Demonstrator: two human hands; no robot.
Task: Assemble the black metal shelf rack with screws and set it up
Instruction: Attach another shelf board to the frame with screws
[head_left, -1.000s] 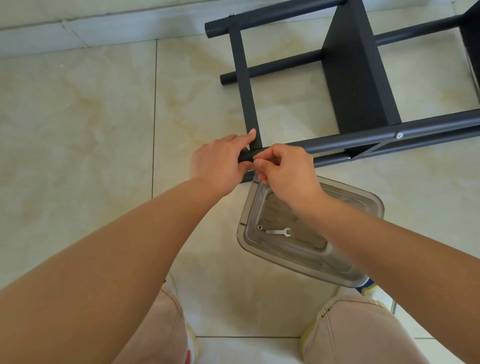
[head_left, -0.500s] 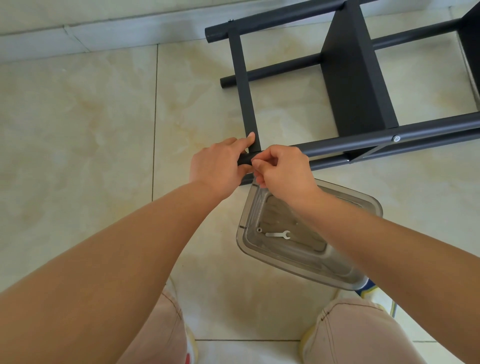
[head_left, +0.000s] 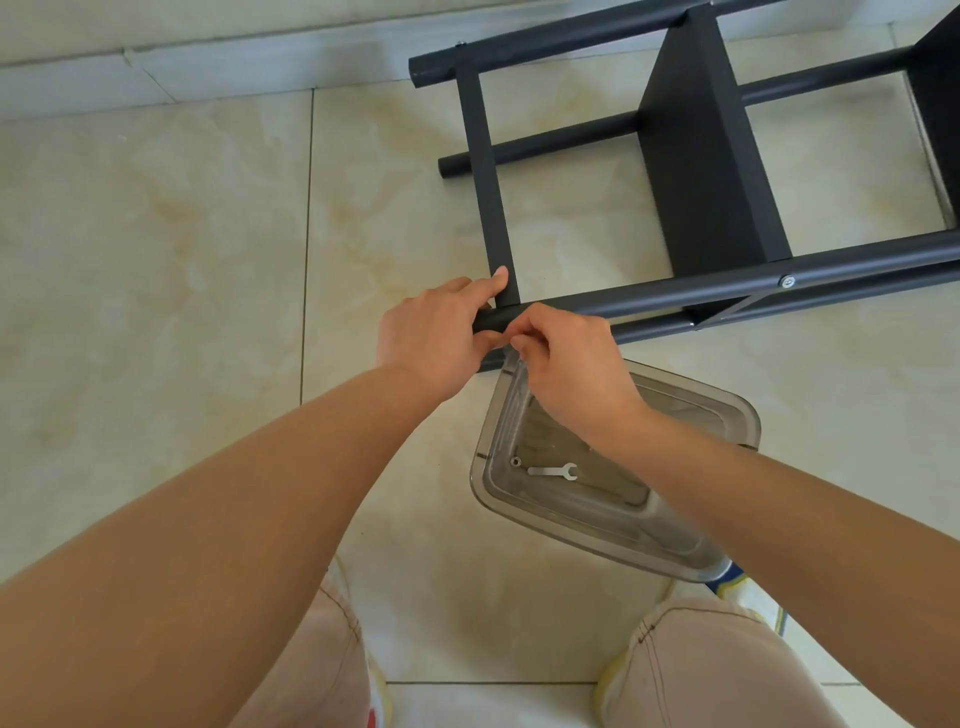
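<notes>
My left hand (head_left: 436, 338) grips the end of the near tube (head_left: 675, 293) of the black rack (head_left: 706, 171), lying sideways on the floor (head_left: 156, 260), while my right hand (head_left: 571, 374) pinches at that end, above a clear tray (head_left: 737, 421) holding a wrench (head_left: 553, 471).
</notes>
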